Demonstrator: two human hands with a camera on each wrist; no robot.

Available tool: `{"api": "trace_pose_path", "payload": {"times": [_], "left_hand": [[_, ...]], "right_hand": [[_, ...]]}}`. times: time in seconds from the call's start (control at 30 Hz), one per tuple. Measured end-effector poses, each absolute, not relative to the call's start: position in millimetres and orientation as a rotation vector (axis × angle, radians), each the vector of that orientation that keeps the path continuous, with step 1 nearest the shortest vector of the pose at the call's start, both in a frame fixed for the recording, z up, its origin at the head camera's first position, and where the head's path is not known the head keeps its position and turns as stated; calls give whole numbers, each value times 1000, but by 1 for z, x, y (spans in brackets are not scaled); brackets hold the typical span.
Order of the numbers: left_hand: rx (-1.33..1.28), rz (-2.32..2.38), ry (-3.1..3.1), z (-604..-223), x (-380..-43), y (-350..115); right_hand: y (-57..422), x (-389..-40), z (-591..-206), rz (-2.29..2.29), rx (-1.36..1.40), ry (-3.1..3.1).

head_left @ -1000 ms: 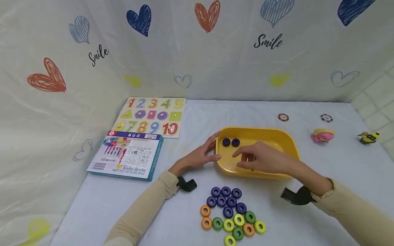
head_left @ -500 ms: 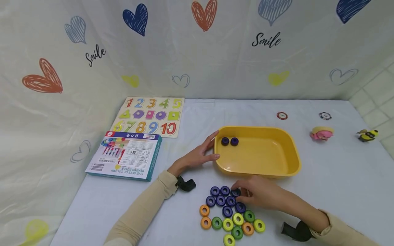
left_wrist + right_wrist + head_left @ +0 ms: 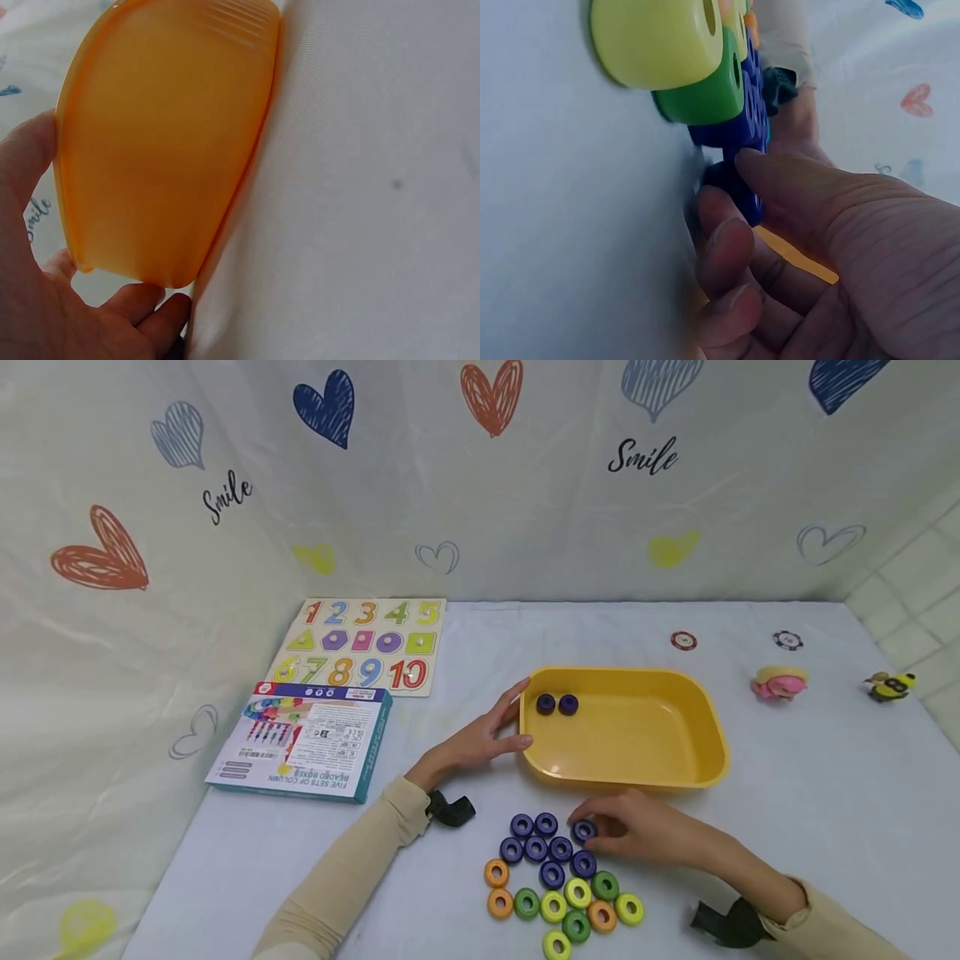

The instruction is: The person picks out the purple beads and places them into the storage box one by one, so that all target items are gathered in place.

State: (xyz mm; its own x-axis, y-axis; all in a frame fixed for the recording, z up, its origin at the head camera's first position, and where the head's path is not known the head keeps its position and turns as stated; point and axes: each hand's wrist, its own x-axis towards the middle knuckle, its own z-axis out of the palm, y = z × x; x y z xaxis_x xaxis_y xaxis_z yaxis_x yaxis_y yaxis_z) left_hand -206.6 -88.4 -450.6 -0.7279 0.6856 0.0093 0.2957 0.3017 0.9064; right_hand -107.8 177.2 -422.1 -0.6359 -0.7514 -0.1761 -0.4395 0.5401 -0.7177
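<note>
A yellow tray (image 3: 630, 760) stands on the table in the head view, with two dark purple ring beads (image 3: 567, 704) inside near its left end. My left hand (image 3: 487, 735) holds that end, the thumb at the near corner and fingers towards the far one; the left wrist view shows several curled fingertips against the tray wall. In front of the tray, my right hand (image 3: 648, 831) pinches a purple bead (image 3: 583, 832) between thumb and fingers, close to the table. Left of it lie several more purple beads (image 3: 536, 849).
Orange, yellow and green beads (image 3: 576, 927) lie nearest me. At the left, a flat box (image 3: 300, 743) overlaps a number puzzle board (image 3: 360, 643). Two poker chips (image 3: 683, 641), a pink toy figure (image 3: 780, 683) and a toy bee (image 3: 890, 687) sit at the right.
My right hand came out of the tray to the bead group and drew one purple bead slightly to the right, away from the others. My left hand stays at the tray's end.
</note>
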Motion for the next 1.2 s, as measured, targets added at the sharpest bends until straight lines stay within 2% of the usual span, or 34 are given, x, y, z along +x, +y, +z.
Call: {"api": "trace_pose_path", "payload": {"times": [0.17,0.37,0.67,0.97,1.2], "left_hand": [[878,1415,2225,-466,-212,-87],[863,1423,2218,-467,-212,-88],[885,1431,2199,-465,-211,-88],[895,1401,2176,-434,-199,-89],[876,1411,2187,-441,-201,-89]], "right_hand": [[189,-106,-424,-934,-951,2288],[199,-106,-421,-922,-865,2252],[202,-110,-385,-1001,-873,2166],[206,-144,-360,-966,-884,2276],[204,-183,-355,-885,-724,2324]]}}
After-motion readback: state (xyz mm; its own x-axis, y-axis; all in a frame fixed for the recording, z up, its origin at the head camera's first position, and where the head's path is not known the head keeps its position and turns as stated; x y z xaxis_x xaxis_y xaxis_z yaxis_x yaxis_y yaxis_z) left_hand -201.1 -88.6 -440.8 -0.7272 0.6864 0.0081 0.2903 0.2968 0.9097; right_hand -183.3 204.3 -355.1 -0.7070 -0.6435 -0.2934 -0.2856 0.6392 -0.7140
